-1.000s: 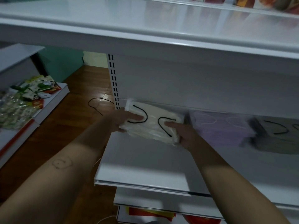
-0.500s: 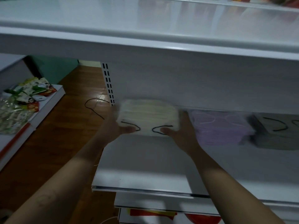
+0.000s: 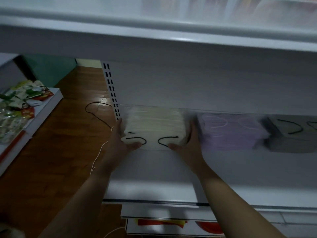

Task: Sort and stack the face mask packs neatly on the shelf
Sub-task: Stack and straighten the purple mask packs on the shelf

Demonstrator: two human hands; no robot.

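A stack of white face mask packs (image 3: 155, 125) with black ear loops stands at the back left of the white shelf (image 3: 154, 170). My left hand (image 3: 121, 139) grips its left side, thumb under the front edge. My right hand (image 3: 187, 143) grips its right side the same way. To the right lies a lilac mask pack stack (image 3: 231, 132), close beside my right hand. Further right is a grey mask pack stack (image 3: 291, 136) with black loops, cut off by the frame edge.
A deep upper shelf (image 3: 154, 26) overhangs the work area. A slotted upright (image 3: 111, 90) marks the shelf's left end. Left of it lie wooden floor with a black cable (image 3: 97, 112) and a low shelf of snack packets (image 3: 18, 103). Lower shelves hold red and yellow packs (image 3: 161, 223).
The white stack went from tilted in both hands to flat at the back of the shelf. Both hands moved forward with it and now hold its sides.
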